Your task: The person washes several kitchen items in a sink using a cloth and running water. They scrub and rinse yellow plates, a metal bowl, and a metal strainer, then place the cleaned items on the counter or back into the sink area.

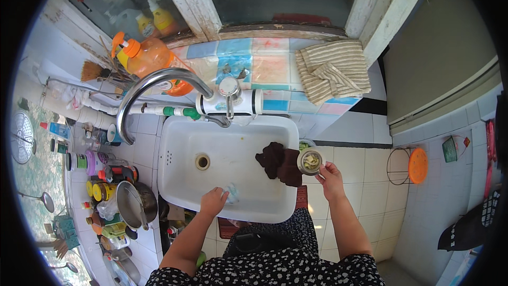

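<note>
A white sink (177,190) lies in front of me, its round drain hole (202,161) uncovered on the left side. Over the sink's right rim, my right hand (332,179) grips a round metal sink strainer (302,169) by its edge. Pale green scraps (311,161) sit inside the strainer. My left hand (214,201) is low in the basin, its fingers closed on a crumpled, translucent bluish-white piece (232,193) whose kind I cannot make out. A dark brown cloth (272,160) drapes across the right rim, close beside the strainer.
A chrome faucet (153,77) arches over the left rim. An orange pump bottle (151,61) stands behind it. A striped cloth (333,71) rests on the tiled ledge. Pots and bottles crowd the left counter, including a steel pot (132,206). Behind the strainer shows part of a container (307,143).
</note>
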Available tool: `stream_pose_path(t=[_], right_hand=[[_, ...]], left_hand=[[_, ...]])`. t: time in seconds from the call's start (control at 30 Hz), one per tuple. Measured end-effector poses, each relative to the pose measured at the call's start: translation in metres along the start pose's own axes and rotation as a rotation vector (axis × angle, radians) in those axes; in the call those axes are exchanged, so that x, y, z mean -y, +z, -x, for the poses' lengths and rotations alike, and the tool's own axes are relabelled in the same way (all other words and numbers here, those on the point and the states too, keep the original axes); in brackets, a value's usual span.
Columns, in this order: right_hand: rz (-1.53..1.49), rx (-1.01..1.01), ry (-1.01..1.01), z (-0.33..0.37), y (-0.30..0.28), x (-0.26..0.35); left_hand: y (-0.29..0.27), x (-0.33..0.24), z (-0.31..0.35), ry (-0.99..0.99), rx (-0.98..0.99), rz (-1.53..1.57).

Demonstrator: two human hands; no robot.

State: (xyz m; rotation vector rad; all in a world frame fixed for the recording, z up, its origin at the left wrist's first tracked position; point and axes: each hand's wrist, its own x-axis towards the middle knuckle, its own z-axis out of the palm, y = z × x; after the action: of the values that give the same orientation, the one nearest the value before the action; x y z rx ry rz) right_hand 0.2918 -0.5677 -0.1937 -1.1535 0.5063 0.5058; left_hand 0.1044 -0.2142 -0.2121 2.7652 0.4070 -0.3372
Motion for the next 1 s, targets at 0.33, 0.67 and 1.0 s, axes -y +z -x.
stream_pose_path(t=[0.33, 0.67, 1.0], right_hand=[[0.007, -0.097, -0.073, -0.041, -0.074, 0.003], [0.897, -0.545, -0.133, -0.180, -0.148, -0.140], [0.195, 0.042, -0.166, 0.008, -0.003, 0.030]], left_hand=[[0.001, -0.029, -0.011, -0.019, 0.017, -0.033], [0.003, -0.044, -0.010, -0.093, 0.024, -0.036], [-0.067, -0.071, -0.007, -0.020, -0.341, 0.574]])
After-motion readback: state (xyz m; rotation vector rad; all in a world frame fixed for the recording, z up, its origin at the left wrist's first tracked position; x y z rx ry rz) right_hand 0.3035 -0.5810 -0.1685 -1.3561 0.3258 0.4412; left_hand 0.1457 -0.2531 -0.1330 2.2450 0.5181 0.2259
